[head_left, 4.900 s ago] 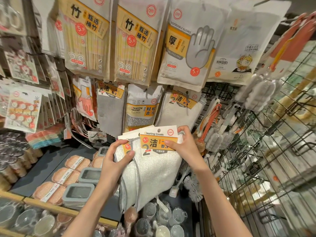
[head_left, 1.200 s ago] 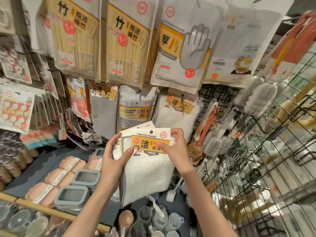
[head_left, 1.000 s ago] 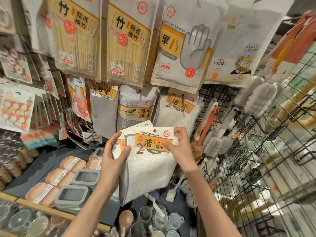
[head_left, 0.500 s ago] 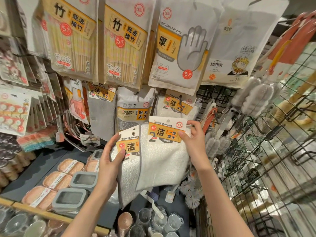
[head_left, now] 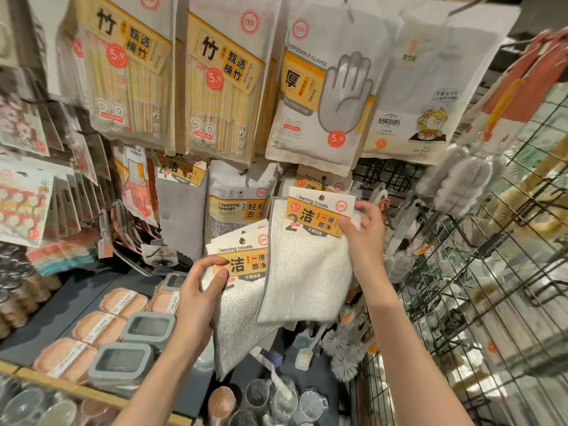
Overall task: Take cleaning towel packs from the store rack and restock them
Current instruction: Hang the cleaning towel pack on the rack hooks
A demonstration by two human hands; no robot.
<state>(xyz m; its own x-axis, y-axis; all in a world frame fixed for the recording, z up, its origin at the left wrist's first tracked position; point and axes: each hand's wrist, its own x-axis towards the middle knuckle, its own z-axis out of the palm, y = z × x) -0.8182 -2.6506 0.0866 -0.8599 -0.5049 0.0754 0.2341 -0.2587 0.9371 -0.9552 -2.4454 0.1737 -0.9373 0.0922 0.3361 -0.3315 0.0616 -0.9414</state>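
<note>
The raised towel pack (head_left: 307, 262) covered the right edge of the lower pack's header card (head_left: 238, 259) and most of the hanging pack (head_left: 319, 181) behind it. The left hand (head_left: 196, 299) hid that lower card's left end. Small print on both cards was illegible.

Two hands, left (head_left: 196, 298) and right (head_left: 365, 235), two bamboo chopstick packs (head_left: 126, 75), one disposable gloves pack (head_left: 319, 96).

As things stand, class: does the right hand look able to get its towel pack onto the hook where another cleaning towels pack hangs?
Probably yes. The right hand holds its towel pack just below the hanging pack, with nothing between them.
</note>
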